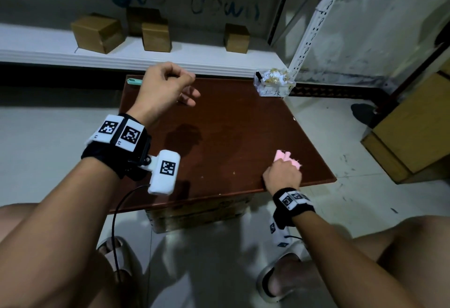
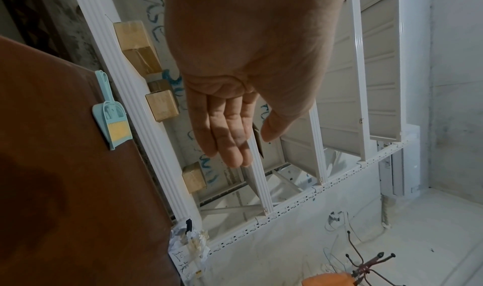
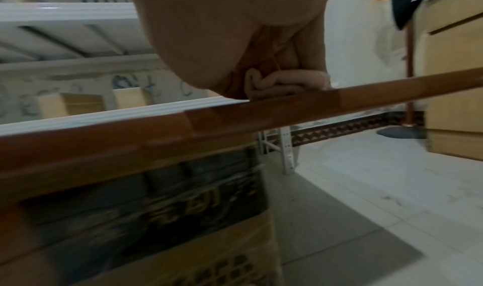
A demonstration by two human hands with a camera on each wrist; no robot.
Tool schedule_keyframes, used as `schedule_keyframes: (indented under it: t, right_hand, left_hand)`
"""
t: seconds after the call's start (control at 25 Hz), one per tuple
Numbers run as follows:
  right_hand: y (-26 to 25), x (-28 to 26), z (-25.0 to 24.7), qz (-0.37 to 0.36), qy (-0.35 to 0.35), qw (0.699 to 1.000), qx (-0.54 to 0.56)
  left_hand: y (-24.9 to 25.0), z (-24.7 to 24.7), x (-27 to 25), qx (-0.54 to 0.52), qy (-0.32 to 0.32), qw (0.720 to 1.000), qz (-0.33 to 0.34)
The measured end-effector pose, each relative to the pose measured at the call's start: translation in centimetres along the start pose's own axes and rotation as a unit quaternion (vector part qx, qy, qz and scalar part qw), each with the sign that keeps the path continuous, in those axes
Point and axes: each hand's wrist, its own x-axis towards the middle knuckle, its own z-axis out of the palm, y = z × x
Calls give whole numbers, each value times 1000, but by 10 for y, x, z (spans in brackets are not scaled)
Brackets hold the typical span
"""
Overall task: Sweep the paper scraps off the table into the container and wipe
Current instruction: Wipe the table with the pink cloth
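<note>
A pink cloth [image 1: 286, 157] lies bunched at the near right edge of the brown table [image 1: 231, 125]. My right hand [image 1: 282, 173] grips it and presses it on the tabletop; the right wrist view shows the folded cloth [image 3: 284, 82] under my curled fingers [image 3: 295, 59]. My left hand [image 1: 170, 86] hovers over the far left part of the table, fingers relaxed and holding nothing [image 2: 230, 125]. A clear container [image 1: 274, 83] full of paper scraps stands at the far right corner. A teal dustpan with a brush [image 2: 111, 113] lies at the far left corner.
A white metal shelf [image 1: 146, 59] with cardboard boxes [image 1: 97, 32] runs just behind the table. A wooden cabinet [image 1: 414, 125] stands on the floor to the right. A cardboard box [image 3: 156, 218] sits under the tabletop. My knees and sandals are near the front edge.
</note>
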Motion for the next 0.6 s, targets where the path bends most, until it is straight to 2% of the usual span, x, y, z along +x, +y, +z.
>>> schedule_keyframes:
  t: [0.16,0.32,0.48,0.6]
  right_hand:
    - [-54,-43,-2,-96,15,995,-33]
    - [-102,-90,-8,-204,19,976,-68]
    - [-160,-123,-1,-295,-26,954,-51]
    - [-199,-141,17,-316,-76,946,4]
  left_hand:
    - [1,-9,-8,-7,12,1000,-4]
    - [5,-25,-17,-15,37,999,-4]
    - [9,-37,-25,-17,57,998,-4]
    - [8,-47,-28,-20,69,997,-10]
